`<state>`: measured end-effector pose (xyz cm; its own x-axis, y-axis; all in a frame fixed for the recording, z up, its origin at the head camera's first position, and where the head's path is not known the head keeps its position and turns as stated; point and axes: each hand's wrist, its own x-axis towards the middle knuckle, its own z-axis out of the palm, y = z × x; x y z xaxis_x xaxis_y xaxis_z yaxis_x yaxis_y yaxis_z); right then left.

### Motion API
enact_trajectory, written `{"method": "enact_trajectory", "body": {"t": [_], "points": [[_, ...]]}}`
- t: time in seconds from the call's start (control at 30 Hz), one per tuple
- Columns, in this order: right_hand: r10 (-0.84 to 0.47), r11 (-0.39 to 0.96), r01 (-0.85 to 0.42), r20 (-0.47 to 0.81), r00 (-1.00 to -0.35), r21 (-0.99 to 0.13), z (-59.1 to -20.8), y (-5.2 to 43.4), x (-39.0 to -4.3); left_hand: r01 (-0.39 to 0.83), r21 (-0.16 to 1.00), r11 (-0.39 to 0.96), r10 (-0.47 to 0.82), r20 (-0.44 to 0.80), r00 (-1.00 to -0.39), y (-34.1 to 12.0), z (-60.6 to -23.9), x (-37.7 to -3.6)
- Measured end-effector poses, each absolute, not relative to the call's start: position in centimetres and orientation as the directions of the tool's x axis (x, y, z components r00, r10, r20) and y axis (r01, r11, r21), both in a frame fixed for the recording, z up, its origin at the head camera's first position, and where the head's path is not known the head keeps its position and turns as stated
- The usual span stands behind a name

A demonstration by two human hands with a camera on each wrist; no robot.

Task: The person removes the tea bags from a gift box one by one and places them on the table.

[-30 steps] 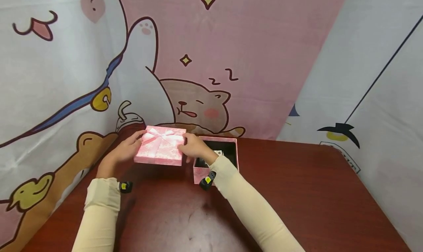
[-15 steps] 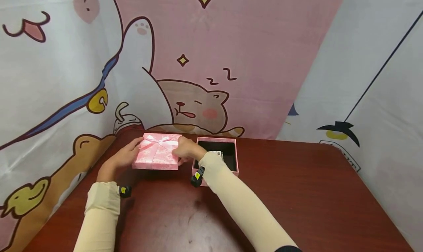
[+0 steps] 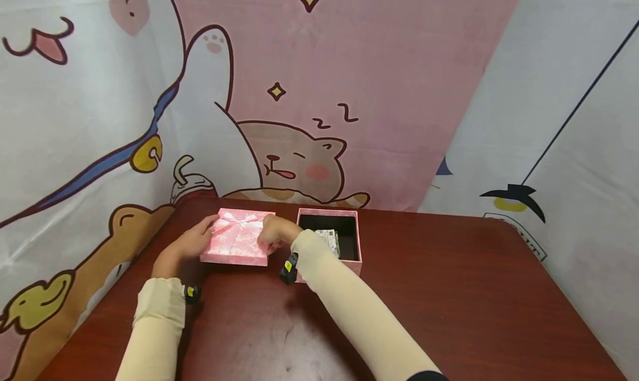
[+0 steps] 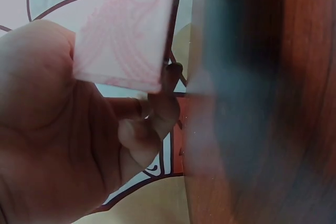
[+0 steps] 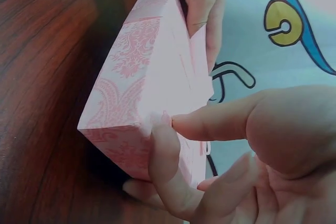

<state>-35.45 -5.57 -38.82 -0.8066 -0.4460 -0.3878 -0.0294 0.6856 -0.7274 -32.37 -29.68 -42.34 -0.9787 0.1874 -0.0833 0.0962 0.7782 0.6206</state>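
Note:
A pink patterned gift box lid with a ribbon bow on top is held low over the table, left of its box. My left hand grips its left edge, and in the left wrist view the lid's side sits between thumb and fingers. At the opposite edge my right hand pinches it; in the right wrist view the fingers are at the near corner of the lid. The uncovered pink box has a black inside and holds a small light printed item, partly hidden by the right sleeve.
The dark red-brown table extends to the right and toward me. A cartoon-printed cloth hangs right behind the table's far edge and along its left side. Each wrist wears a small black camera.
The lid has come down toward the table and slightly left, with both hands on it. More of the box's inside shows now. The box has stayed in place.

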Motion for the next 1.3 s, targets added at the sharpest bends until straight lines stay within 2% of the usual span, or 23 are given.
{"method": "enact_trajectory", "body": {"t": [0.33,0.57,1.07,1.3], "points": [[-0.403,0.715,-0.005,-0.406,-0.82,-0.699,-40.0,-6.2,-35.4,0.032,0.58,0.814,0.152,-0.16,-0.975,-29.7,-43.5,-32.0],[-0.359,0.765,-0.022,-0.398,-0.844,-0.644,-40.2,-6.6,-35.5,0.082,0.533,0.842,0.162,-0.104,-0.981,-29.6,-44.1,-32.2],[-0.353,0.777,-0.029,-0.399,-0.846,-0.628,-40.4,-6.7,-35.3,0.068,0.508,0.859,0.14,-0.105,-0.985,-29.2,-43.9,-32.2],[-0.349,0.781,-0.046,-0.375,-0.859,-0.623,-39.5,-6.3,-35.3,0.092,0.426,0.9,0.135,-0.072,-0.988,-29.1,-43.4,-32.4]]}}
